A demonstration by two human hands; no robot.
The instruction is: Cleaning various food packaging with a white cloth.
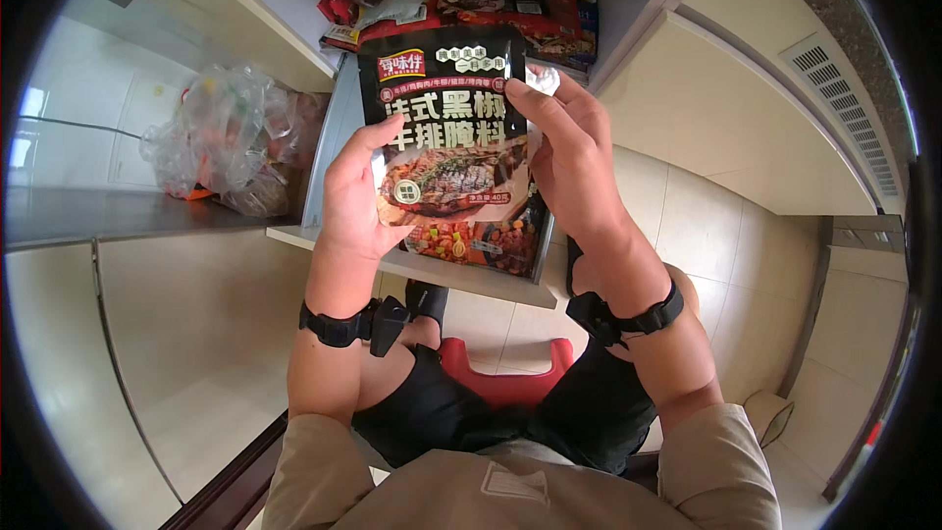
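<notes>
Between my two hands is a black seasoning pouch with a picture of steak and printed writing, its front facing up. My left hand grips its left edge, the thumb lying over the front. My right hand holds the upper right edge, with something white and crumpled by its fingers. Below the pouch, another packet with pictures of food shows its lower part; whether it is held or lies in the drawer, I cannot tell. Both are above an open drawer.
Food packets fill the drawer's far part. Plastic bags with contents hidden by glare stand on a dark surface at left. Cabinet fronts flank the right side. A red stool shows between my legs, over floor tiles.
</notes>
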